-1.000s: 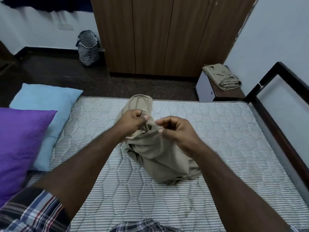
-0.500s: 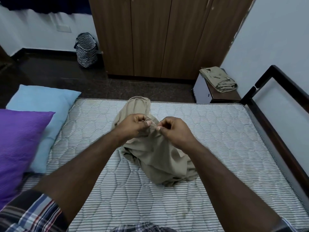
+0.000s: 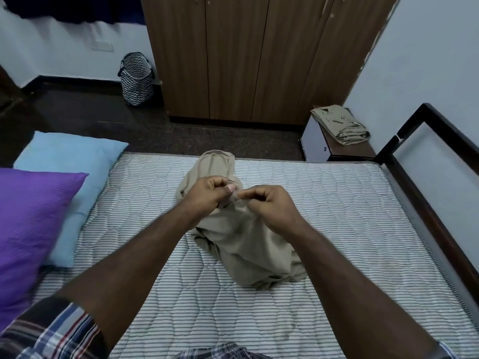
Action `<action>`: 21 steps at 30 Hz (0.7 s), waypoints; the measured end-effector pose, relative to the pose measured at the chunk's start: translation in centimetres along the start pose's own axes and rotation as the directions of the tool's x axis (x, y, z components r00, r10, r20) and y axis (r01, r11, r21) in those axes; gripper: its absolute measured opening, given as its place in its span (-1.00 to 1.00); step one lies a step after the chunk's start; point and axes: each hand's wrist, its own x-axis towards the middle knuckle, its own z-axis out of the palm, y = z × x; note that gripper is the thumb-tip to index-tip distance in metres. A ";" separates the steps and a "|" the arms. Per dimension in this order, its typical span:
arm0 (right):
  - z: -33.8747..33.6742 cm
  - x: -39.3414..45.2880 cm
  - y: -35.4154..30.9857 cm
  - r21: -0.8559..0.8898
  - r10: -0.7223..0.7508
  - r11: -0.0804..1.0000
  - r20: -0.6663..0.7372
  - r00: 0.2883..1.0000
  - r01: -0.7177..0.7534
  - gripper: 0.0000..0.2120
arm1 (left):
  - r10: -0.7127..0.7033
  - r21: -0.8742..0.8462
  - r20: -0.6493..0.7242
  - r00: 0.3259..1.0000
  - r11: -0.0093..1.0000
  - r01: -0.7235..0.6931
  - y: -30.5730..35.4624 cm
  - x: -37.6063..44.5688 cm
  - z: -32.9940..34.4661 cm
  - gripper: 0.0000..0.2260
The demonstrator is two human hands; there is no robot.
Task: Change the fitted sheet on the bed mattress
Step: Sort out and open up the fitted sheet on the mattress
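Between both hands, beige sheet (image 3: 248,244) edge pinched: left hand (image 3: 207,195) and right hand (image 3: 269,206) level, near touching; bundle hangs below, probably long axis toward person.

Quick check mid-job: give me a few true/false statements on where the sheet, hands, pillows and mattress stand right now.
1. Both hands pinch the bunched beige sheet. True: left hand and right hand grip its top.
2. The mattress is already covered. False: its striped quilting is bare.
3. The purple pillow overlaps the blue pillow. True.
4. The folded cloth lies on the mattress. False: it sits on a small stand beside the bed.
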 end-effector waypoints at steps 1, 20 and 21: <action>0.1 -0.1 -0.3 0.006 0.000 1.000 -0.013 1.000 0.000 -0.81 | 0.004 0.010 0.001 1.000 1.000 -0.005 0.0 0.1 -0.1 -0.87; -0.1 1.2 -0.7 -0.316 -0.223 0.936 -0.196 0.955 0.154 -0.90 | 0.037 0.057 0.277 0.960 0.997 -0.055 1.9 -0.9 -1.1 -0.88; -0.1 1.3 -0.5 -0.304 -0.232 0.938 -0.187 0.954 0.169 -0.87 | 0.042 0.078 0.292 0.955 0.995 -0.068 2.1 -1.0 -1.1 -0.87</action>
